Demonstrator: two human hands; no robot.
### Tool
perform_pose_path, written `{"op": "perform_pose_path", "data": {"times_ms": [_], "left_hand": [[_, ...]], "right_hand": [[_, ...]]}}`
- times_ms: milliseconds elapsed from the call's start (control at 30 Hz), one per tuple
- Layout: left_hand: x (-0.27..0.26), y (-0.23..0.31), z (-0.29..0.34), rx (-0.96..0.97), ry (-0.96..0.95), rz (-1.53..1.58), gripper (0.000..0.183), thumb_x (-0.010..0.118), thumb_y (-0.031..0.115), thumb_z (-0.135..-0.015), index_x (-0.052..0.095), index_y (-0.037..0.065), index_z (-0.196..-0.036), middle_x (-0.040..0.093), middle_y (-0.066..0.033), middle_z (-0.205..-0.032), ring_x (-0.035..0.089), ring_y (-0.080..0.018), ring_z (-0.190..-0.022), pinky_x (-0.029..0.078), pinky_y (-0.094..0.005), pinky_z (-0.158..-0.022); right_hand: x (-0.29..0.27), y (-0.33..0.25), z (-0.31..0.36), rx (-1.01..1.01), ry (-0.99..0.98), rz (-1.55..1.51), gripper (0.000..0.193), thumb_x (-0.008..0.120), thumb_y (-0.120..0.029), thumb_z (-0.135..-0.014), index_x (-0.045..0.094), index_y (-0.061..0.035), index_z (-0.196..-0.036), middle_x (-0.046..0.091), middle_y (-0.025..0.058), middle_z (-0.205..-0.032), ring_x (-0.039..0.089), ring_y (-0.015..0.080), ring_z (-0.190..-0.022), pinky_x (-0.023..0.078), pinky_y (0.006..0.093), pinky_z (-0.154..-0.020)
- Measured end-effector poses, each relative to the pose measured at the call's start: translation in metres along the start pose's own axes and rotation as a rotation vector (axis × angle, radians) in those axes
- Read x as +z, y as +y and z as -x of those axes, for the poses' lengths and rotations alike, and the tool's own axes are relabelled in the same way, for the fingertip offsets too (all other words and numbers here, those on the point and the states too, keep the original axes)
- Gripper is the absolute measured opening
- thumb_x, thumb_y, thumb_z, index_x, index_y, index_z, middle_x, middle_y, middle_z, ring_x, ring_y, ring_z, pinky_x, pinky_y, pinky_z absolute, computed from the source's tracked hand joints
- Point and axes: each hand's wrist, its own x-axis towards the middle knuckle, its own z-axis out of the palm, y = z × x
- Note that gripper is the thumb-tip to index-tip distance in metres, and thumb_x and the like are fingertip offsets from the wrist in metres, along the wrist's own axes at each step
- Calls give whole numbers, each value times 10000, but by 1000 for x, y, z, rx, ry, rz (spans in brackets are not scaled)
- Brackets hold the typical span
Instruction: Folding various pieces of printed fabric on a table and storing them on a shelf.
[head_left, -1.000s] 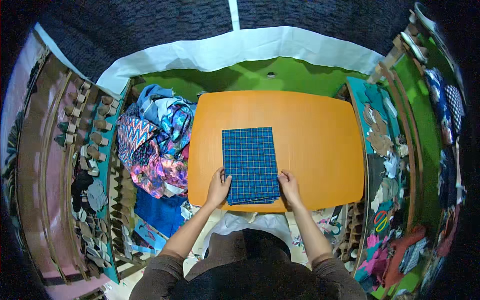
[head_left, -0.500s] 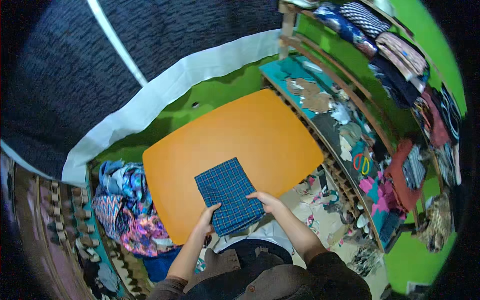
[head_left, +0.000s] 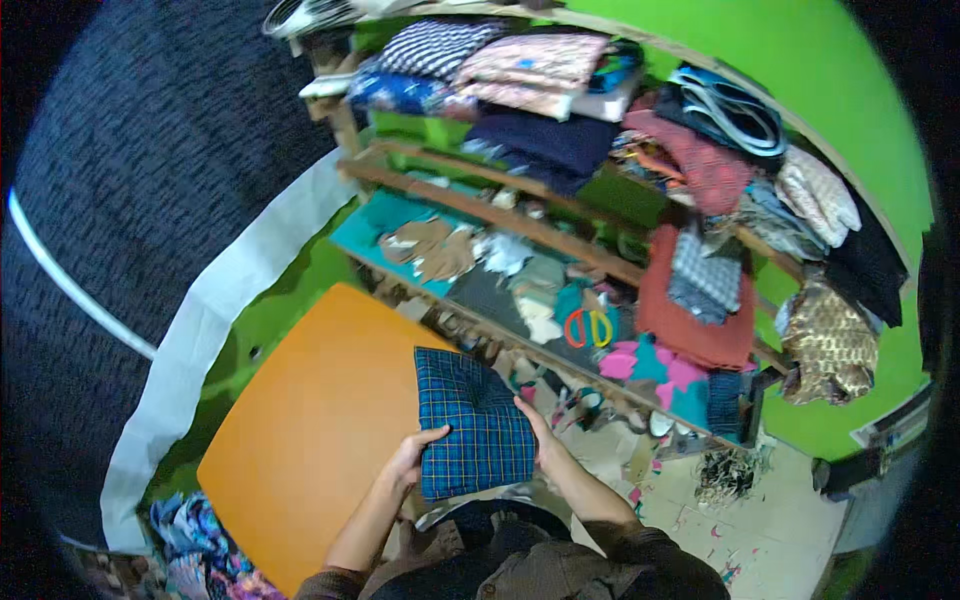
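Note:
Between my two hands is a folded blue plaid cloth [head_left: 478, 430] with thin pale and orange lines. My left hand [head_left: 408, 458] grips its left edge, thumb lying on top. My right hand [head_left: 538, 432] holds the right edge the same way, and the fingers beneath the cloth are hidden. The cloth is held in front of my body, over the right edge of an orange table [head_left: 310, 420] with rounded corners.
Ahead and right stands a wooden shelf [head_left: 560, 240] with folded fabrics, felt scraps and red-and-yellow-handled scissors [head_left: 588, 328]. A folded rust-red cloth [head_left: 690, 320] lies on it. Colourful fabric [head_left: 200, 550] is heaped at lower left. Scraps litter the tiled floor [head_left: 780, 510].
My view and body have turned to the right, so the shelf now fills the middle and the table sits at left. The plaid cloth has come along in both hands, off the table's middle.

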Motion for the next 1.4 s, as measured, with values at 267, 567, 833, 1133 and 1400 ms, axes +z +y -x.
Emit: {"op": "perform_pose_path", "data": {"times_ms": [267, 567, 833, 1133, 1400], "left_hand": [[163, 24, -92, 107, -253, -367, 463, 622, 192, -790, 454, -4, -1174, 560, -146, -1083, 573, -247, -954, 487, -390, -813], [275, -14, -183, -137, -425, -97, 443, 532, 266, -863, 436, -11, -1195, 531, -179, -1143, 556, -300, -1009, 473, -454, -846], [323, -16, -204, -253, -759, -18, 396, 539, 224, -858, 469, 4, -1180, 551, -157, -1127, 571, -279, -987, 461, -428, -868], [363, -5, -209, -199, -755, -329, 455, 575, 204, -825, 443, -17, -1199, 567, -163, -1099, 591, -288, -946, 481, -424, -835], [416, 28, -239, 107, -624, -467, 391, 559, 342, -847, 530, 15, -1059, 576, -85, -1015, 529, -170, -982, 415, -338, -872]], "right_hand": [[-79, -149, 89, -422, -200, -110, 377, 579, -265, -802, 548, 0, -1069, 629, 123, -933, 625, 226, -794, 510, 360, -730], [-163, -188, 157, -751, 147, -22, 495, 528, -342, -865, 431, -19, -1227, 516, 81, -1192, 513, 211, -1061, 402, 334, -910], [-181, -191, 183, -629, -258, -226, 501, 494, -368, -866, 409, -58, -1250, 506, 107, -1214, 505, 254, -1088, 381, 431, -934], [-171, -246, 218, -891, -183, -364, 422, 597, -218, -800, 482, -17, -1153, 569, 127, -1106, 569, 275, -972, 466, 433, -834], [-187, -274, 202, -863, 105, -163, 329, 577, -123, -770, 527, 34, -1054, 608, 158, -966, 616, 272, -843, 515, 400, -755]]}}
